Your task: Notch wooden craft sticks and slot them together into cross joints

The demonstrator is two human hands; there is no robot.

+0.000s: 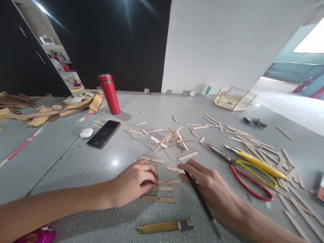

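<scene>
My left hand point(135, 184) is curled, thumb and fingers pinched at the left end of a wooden craft stick point(169, 181). A slim black pen-like tool point(199, 195) lies in my right hand point(206, 177), slanting back toward me. The fingertips of that hand touch the right end of another craft stick point(172, 169), which has a small notch. Just below my left hand's fingers is a further notched stick point(164, 188), and nearer me a stick with a small slot point(159, 199). Beyond the hands stands a cluster of crossed sticks point(174, 135).
Nearest me lies a yellow box cutter point(162, 226). On the right are red-and-yellow-handled scissors point(249, 173), a yellow knife point(260, 163) and many loose sticks point(255, 140). A phone point(104, 134), an earbud case point(86, 133) and a red flask point(110, 96) stand left. A stick frame point(234, 99) sits at the back.
</scene>
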